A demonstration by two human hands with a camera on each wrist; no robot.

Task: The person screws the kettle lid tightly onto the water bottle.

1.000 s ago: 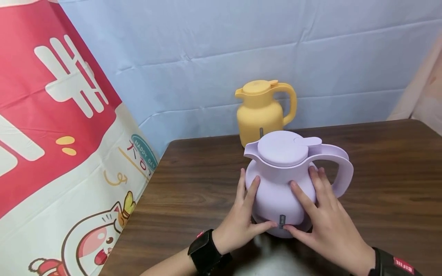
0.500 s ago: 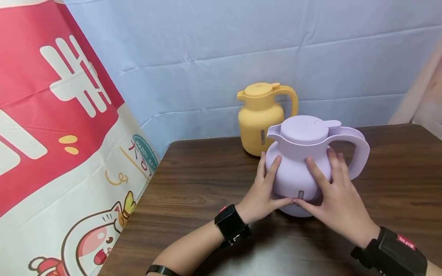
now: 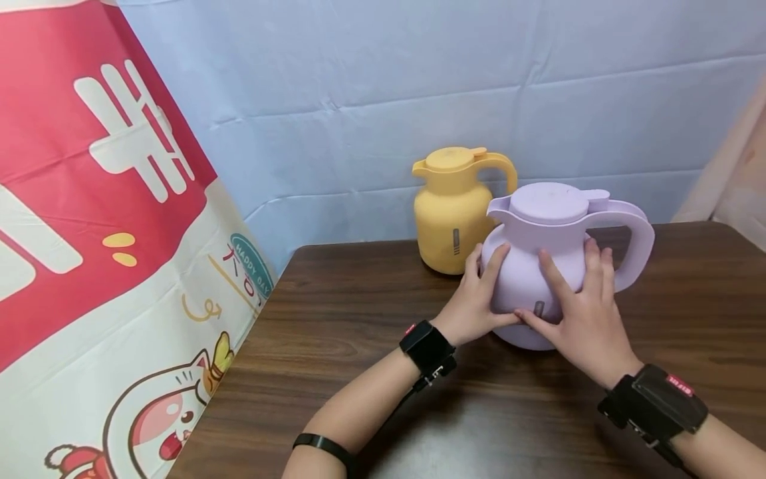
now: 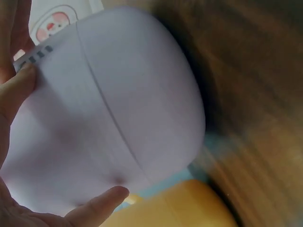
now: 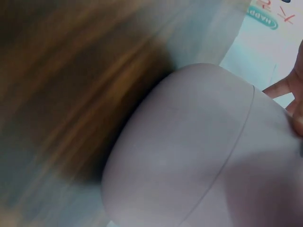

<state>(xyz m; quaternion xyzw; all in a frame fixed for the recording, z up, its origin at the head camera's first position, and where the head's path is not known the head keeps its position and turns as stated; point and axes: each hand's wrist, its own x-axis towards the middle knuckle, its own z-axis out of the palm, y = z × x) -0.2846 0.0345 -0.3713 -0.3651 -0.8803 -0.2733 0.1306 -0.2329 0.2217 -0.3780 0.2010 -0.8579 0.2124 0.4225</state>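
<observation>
A lilac insulated jug (image 3: 538, 273) stands upright between both hands, its spout to the left and its looped handle to the right. My left hand (image 3: 475, 303) holds the left side of its body, fingers spread round it. On the front right, my right hand (image 3: 586, 326) grips the body below the handle. Both thumbs nearly meet beside the dark label on the front. The jug's base (image 5: 156, 156) is at or very close to the tabletop; I cannot tell whether they touch. Behind and to the left is a yellow jug (image 3: 453, 213) of the same shape.
The brown wooden table (image 3: 335, 319) has rounded far corners. A pale blue cloth (image 3: 359, 120) hangs behind it. A printed red and white cloth (image 3: 149, 266) with a cartoon figure slopes along the left side.
Both hands have carried or slid the lilac jug to the right and farther from the person, keeping their hold. The yellow jug stays at the back.
</observation>
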